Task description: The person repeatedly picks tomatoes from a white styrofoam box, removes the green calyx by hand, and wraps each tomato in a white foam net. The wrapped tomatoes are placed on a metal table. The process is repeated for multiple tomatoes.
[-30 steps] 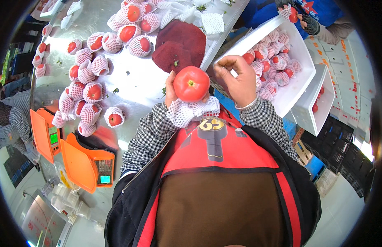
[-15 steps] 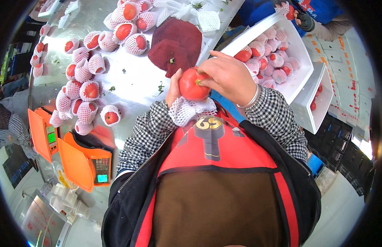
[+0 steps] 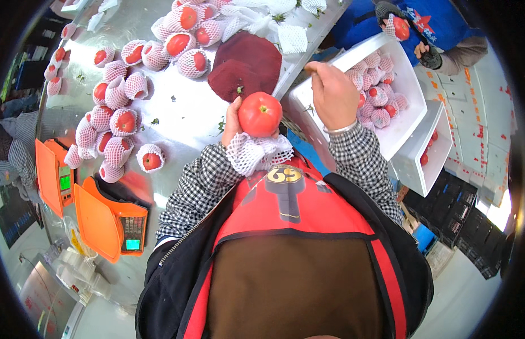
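My left hand [image 3: 232, 122] is wrapped round a bare red tomato [image 3: 260, 114], with the stem end up. A white foam net [image 3: 259, 153] is bunched beneath the tomato, against my apron. To the right, my right hand [image 3: 335, 96] is held with its fingers curled at the near-left rim of a white foam box [image 3: 406, 127]. What those fingers hold, if anything, is hidden. A small green sprig [image 3: 310, 108] shows against the box's side, just below them. A dark red cloth [image 3: 248, 59] lies on the table beyond the tomato.
Several net-wrapped tomatoes [image 3: 125, 122] lie on the metal table [image 3: 180, 104] at left, near two orange scales [image 3: 98, 223]. More fill the foam box; a second box [image 3: 426, 150] stands beside it. A co-worker in blue holds a netted tomato [image 3: 399, 27] at upper right.
My right hand has left the tomato's stem end and moved right, to the foam box. The green stem top is gone from the tomato. My left hand still holds it.
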The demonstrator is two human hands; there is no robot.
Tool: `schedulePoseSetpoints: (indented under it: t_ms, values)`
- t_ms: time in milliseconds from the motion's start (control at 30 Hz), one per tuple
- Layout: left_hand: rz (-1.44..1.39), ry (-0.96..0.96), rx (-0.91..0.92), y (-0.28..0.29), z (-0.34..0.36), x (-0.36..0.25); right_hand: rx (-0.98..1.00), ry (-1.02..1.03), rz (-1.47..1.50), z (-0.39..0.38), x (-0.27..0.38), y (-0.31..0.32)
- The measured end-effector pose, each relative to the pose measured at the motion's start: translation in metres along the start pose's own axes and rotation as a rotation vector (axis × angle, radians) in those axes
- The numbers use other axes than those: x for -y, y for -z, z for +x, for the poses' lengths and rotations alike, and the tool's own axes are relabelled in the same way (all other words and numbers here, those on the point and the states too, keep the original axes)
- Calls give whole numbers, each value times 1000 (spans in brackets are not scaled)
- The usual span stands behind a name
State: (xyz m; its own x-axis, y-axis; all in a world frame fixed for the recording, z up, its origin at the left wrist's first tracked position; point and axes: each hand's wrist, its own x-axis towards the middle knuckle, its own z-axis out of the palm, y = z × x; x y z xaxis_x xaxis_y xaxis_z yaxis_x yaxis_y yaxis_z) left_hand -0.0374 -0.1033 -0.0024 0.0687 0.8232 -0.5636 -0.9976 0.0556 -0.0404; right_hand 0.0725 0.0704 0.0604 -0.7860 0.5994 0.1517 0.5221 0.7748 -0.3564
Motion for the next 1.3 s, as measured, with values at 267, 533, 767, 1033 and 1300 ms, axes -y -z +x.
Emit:
schedulePoseSetpoints:
  t_ms: [267,533,767,1033,1300]
  values:
    - [1038,-764,-133,-5,-3,9,261,-211,1484,-30,19,-56]
    - [856,-903,-162,-2,-54,-28,491,-768,2599,-19,4,-65]
    - [805,-1103,-167,2,-74,-42,669,-937,2476,-13,32,-69]
    - [792,-1214,-134,14,-88,-39,1034,-763,2482,-8,72,-93]
    - [476,-775,-306,61,-110,-55,1276,-439,2449,24,87,-108]
